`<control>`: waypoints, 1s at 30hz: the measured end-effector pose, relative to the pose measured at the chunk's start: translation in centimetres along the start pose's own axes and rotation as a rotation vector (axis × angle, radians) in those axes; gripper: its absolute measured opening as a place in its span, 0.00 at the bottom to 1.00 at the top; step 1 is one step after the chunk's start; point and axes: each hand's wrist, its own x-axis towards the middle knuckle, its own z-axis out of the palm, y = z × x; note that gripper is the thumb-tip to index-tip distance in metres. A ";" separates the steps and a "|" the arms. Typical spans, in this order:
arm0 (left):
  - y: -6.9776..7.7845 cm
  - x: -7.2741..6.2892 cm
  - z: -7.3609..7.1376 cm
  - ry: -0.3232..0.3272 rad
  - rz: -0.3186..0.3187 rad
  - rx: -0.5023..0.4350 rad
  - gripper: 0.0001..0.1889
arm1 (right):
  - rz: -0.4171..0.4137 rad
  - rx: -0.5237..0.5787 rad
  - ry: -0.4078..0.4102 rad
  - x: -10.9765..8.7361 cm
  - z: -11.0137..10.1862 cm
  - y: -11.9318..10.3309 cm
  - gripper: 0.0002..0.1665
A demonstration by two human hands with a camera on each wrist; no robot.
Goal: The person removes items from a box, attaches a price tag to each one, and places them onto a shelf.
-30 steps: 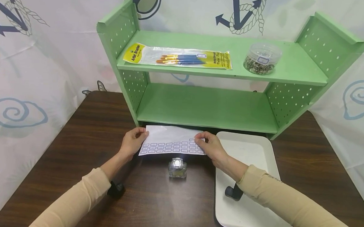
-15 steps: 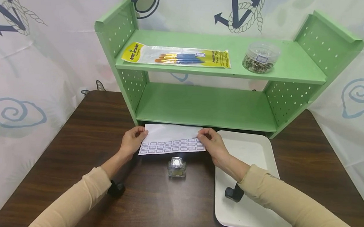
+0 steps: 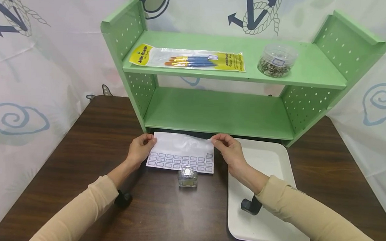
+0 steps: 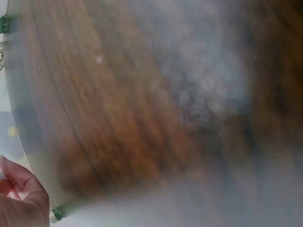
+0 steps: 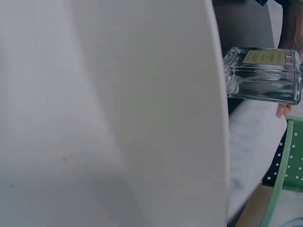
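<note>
A white sheet of small blue-bordered labels (image 3: 179,145) is held up in front of the shelf in the head view, its printed rows along the lower part. My left hand (image 3: 139,148) pinches its upper left edge between thumb and fingers. At the upper right corner, my right hand (image 3: 230,152) pinches it too. A square glass bottle (image 3: 187,177) with a clear stopper stands just before the sheet's lower edge; its yellowish label shows in the right wrist view. Part of my left hand (image 4: 21,194) appears at the left wrist view's corner, what it holds barely visible.
A green two-tier shelf (image 3: 218,112) stands behind. Its top tier bears a packet of artist brushes (image 3: 192,60) and a clear round jar (image 3: 277,63) of small metal pieces. A white tray (image 3: 265,229) lies at right, under my right forearm.
My right hand has shifted from the sheet's right side to its upper right corner. The sheet's lower right edge has dropped, and its lower edge now reaches behind the bottle's stopper.
</note>
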 end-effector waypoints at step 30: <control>4.7 -1.8 0.5 -0.175 0.153 0.011 0.14 | -0.089 0.004 -0.057 -0.8 0.1 -0.6 0.08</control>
